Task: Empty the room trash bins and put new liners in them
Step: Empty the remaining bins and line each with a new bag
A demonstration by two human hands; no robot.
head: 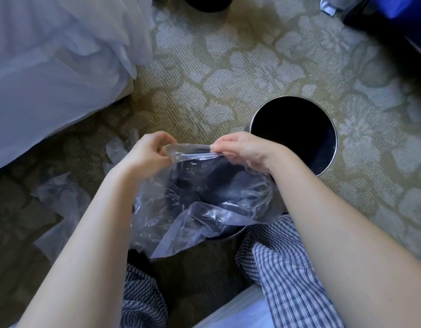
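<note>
A clear plastic liner [204,204] hangs between my two hands, crumpled and partly spread. My left hand [149,151] pinches its top edge on the left, and my right hand [242,150] pinches the same edge on the right. Under the liner stands a dark round bin [230,235], mostly hidden; only a bit of its metal rim shows. A second round bin [332,147] with a shiny rim stands upright on the carpet just beyond my right hand, its inside dark with no liner showing.
White bedding [51,67] hangs down at the upper left. Loose clear plastic bags [60,197] lie on the patterned carpet to the left. My checkered trouser legs [283,268] are below. A blue object [399,10] sits at the top right.
</note>
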